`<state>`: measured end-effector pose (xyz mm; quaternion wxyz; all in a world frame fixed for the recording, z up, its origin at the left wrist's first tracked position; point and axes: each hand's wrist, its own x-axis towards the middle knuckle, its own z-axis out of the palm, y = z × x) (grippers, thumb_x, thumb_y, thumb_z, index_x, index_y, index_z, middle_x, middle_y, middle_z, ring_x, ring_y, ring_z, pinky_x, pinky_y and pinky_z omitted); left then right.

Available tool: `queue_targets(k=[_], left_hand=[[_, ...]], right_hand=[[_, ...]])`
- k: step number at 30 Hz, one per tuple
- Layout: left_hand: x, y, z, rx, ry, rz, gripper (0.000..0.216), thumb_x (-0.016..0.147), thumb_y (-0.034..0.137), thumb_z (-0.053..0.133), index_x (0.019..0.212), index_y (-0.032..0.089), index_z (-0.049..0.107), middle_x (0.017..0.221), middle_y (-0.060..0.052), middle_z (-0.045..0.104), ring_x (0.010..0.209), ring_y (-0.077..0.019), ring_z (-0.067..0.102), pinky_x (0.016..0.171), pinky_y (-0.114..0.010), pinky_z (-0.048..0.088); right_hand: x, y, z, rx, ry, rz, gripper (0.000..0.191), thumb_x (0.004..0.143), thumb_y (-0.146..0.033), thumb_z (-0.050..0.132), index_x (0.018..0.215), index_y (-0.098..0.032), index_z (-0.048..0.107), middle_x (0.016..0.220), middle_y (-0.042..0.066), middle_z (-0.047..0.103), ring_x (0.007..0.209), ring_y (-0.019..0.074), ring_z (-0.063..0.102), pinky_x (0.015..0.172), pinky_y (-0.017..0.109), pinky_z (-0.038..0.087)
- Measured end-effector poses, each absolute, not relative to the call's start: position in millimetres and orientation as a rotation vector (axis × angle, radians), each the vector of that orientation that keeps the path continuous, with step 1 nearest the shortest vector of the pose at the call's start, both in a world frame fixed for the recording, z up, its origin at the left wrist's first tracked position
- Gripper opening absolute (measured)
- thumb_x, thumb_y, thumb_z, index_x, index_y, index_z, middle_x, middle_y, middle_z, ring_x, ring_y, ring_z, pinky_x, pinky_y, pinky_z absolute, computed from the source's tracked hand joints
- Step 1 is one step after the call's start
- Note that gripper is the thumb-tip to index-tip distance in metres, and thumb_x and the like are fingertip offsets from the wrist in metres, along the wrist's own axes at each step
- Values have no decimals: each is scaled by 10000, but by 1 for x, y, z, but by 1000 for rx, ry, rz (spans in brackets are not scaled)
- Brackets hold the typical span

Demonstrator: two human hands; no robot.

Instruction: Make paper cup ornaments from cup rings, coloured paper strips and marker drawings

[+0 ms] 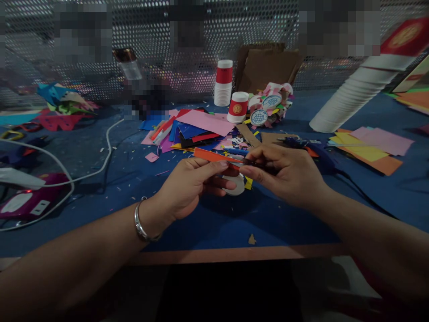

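My left hand (pixel 192 183) pinches one end of an orange-red paper strip (pixel 211 156) above the blue table (pixel 100 179). A silver bangle sits on that wrist. My right hand (pixel 284 174) meets it from the right, fingers closed on a dark slim tool that touches the strip; I cannot make out what the tool is. A small white piece (pixel 236 185) lies just under both hands.
Coloured paper sheets (pixel 197 129) are heaped behind the hands, with red-and-white paper cups (pixel 237 107) and a cup stack (pixel 223 82). A glue gun (pixel 298 143) with a cable lies right. More paper (pixel 372 150), a tilted cup stack (pixel 355 96), white cables (pixel 67 179) at left.
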<state>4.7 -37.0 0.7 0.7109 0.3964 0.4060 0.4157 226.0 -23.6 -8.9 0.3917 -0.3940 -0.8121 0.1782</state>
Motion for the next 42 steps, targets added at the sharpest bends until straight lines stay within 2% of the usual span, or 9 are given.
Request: queue_targets(k=[18, 25, 35, 42], left_hand=[[3, -38, -1, 987, 913, 960, 183, 863, 330, 868, 906, 152, 848, 979, -89, 866, 670, -112, 769, 563, -167, 545], [3, -38, -1, 1026, 967, 953, 221, 856, 377, 860, 909, 163, 843, 1038, -107, 866, 701, -138, 782, 592, -200, 546], [3, -39, -1, 1007, 935, 967, 210, 871, 353, 861, 927, 152, 846, 990, -97, 865, 680, -125, 776, 571, -173, 544], [2, -39, -3, 1012, 948, 976, 218, 859, 356, 868, 925, 150, 840, 1033, -108, 865, 681, -135, 777, 567, -185, 547]], right_hand=[[227, -23, -9, -1016, -2086, 397, 341, 982, -522, 737, 892, -198, 684, 768, 14, 662, 636, 139, 590, 594, 292, 463], [227, -24, -7, -1052, -2086, 414, 439, 967, -637, 719, 868, -212, 674, 766, 24, 667, 642, 155, 595, 590, 308, 472], [226, -24, -7, -1024, -2059, 485, 355, 958, -552, 766, 879, -217, 683, 770, 23, 658, 628, 155, 592, 577, 311, 480], [226, -24, -6, -1045, -2066, 443, 422, 957, -620, 743, 866, -213, 685, 748, 16, 657, 627, 148, 585, 586, 306, 460]])
